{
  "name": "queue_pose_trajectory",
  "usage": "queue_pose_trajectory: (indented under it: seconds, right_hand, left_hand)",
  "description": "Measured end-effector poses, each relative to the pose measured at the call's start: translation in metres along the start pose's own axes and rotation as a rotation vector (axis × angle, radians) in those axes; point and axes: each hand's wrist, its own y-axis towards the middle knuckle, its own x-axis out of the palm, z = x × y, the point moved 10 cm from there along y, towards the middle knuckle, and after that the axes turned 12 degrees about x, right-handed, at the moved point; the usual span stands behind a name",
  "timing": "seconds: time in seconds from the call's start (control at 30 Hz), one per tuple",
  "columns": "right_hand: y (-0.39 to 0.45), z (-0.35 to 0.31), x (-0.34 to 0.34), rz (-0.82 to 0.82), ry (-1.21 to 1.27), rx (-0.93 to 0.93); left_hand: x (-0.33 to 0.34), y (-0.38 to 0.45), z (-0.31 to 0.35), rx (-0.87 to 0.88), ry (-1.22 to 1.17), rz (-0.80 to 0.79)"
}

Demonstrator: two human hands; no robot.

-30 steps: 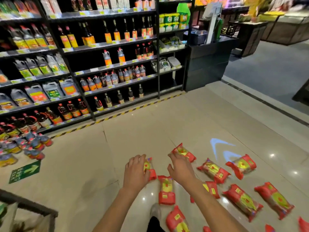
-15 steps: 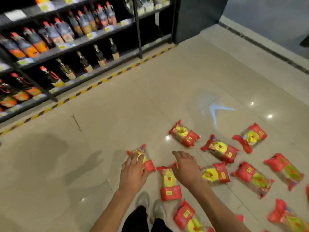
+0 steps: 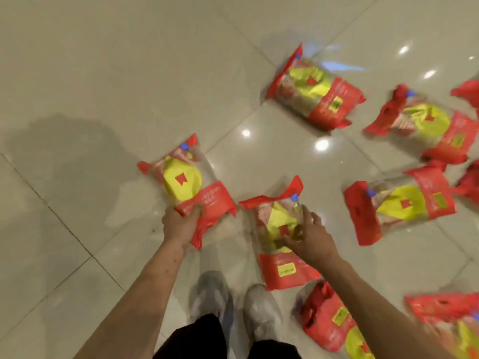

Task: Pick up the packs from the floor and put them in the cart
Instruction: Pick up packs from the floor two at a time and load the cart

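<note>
Half a sec ago both hands hovered just short of the packs w/ fingers spread, shelves in view at top; now the head has tipped further down, shelves gone, only floor (image 3: 108,73), packs and shoes (image 3: 233,307) showing; both hands have arrived on target.

Left hand (image 3: 181,224) has closed on the near red end of the left pack (image 3: 185,182): thumb over the top, fingers curled under the edge; pack looks flat on the tile, not lifted yet as far as I can tell. Right hand (image 3: 308,237) lies on the middle pack (image 3: 278,229), fingers spread and half-bent over its yellow patch; a loose claw, more pressing than gripping; whether it has real hold I can't tell.

So: reach is over, grasp half done; next is prob. close the right fingers, then lift both.

Rest of the packs lie scattered to the right: far pack (image 3: 315,92) well apart, side pack (image 3: 399,203) near the right hand, near pack (image 3: 334,322) just beside the right shoe, others cut off at the frame edge. Cart not in view; all visible packs on the floor, so task is barely begun.
</note>
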Motion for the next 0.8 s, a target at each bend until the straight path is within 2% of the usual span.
queue_pose_trajectory:
  seconds: [0.07, 0.17, 0.3, 0.43, 0.6, 0.8]
  right_hand:
    - [0.030, 0.022, 0.031, -0.038, 0.138, 0.068]
    - [0.048, 0.055, 0.063, -0.088, 0.421, 0.194]
    - [0.047, 0.070, 0.085, -0.198, 0.590, 0.295]
    - [0.038, 0.063, 0.078, -0.162, 0.664, 0.277]
    - [0.007, 0.040, 0.031, -0.110, 0.718, 0.199]
    - [-0.066, 0.025, -0.094, -0.019, 0.840, 0.125]
  left_hand:
    - [0.002, 0.029, -0.027, -0.060, -0.014, 0.072]
    - [0.013, 0.051, -0.046, -0.115, -0.181, 0.031]
    - [0.028, 0.061, -0.043, -0.121, -0.329, -0.044]
    - [0.031, 0.057, -0.033, -0.130, -0.431, -0.086]
    - [0.004, 0.024, -0.018, -0.114, -0.438, -0.101]
    - [-0.054, -0.056, 0.069, -0.095, -0.344, -0.138]
